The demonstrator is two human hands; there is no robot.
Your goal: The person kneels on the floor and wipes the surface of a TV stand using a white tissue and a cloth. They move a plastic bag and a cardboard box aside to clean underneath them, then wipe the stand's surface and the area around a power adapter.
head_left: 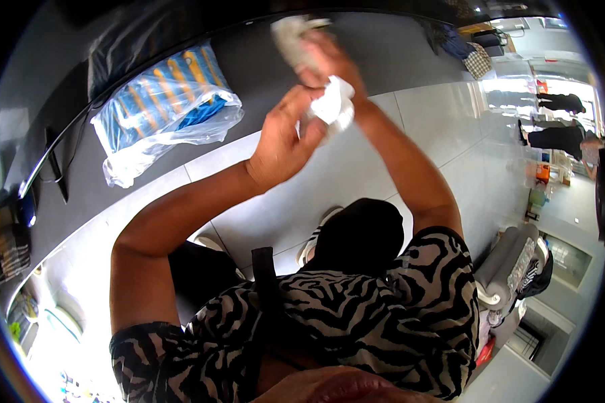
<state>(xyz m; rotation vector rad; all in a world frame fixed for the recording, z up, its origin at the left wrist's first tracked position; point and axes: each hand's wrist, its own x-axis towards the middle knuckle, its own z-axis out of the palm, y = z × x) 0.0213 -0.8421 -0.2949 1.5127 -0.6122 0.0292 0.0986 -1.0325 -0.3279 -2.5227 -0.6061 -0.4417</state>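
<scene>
My left hand [287, 133] holds a crumpled white tissue or cloth [333, 103] between thumb and fingers, in front of the grey cabinet top. Farther out, my right hand [333, 58] reaches over the dark grey cabinet top [383, 55] with a greyish-beige cloth [292, 40] under its fingers. That hand and the cloth are blurred. The white piece overlaps my right wrist in the view. To the left on the same surface lies a blue and orange striped package [161, 95] in torn clear plastic wrap [181, 136].
A glossy black screen [146, 55] stands along the back, its support leg [55, 166] on the cabinet. Dark and checked fabric [476, 60] lies at the right end. Tiled floor [302, 176] is below. A grey sofa [504, 262] and people [554, 136] are at right.
</scene>
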